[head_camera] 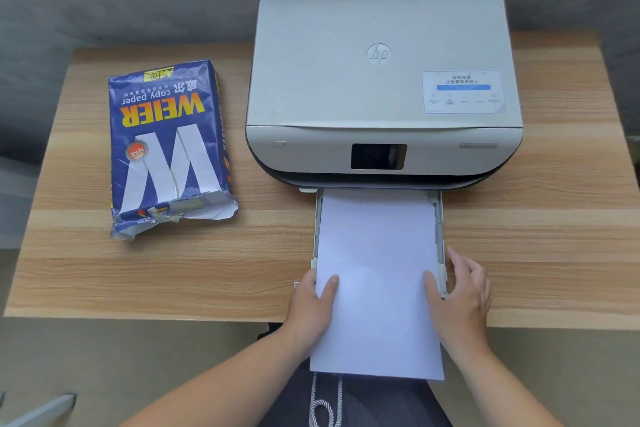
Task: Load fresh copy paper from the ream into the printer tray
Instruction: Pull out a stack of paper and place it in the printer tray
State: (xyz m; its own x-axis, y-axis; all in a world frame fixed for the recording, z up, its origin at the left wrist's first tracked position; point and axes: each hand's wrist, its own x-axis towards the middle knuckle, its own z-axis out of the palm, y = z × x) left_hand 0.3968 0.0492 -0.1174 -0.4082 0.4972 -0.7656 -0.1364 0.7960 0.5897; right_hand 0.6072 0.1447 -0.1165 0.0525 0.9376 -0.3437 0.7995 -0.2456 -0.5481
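Note:
A white stack of copy paper lies lengthways in the pulled-out printer tray, its near end jutting past the table edge. My left hand grips the stack's left edge, thumb on top. My right hand grips the right edge, thumb on top and fingers spread beside the tray's rail. The tray sticks out from the front of a white printer with a dark screen. A blue opened ream wrapper marked "copy paper" lies to the left, its torn end toward me.
Everything rests on a wooden table set against a grey wall. A sticker sits on the printer lid. A twisted drawstring cord hangs from my dark clothing below the paper.

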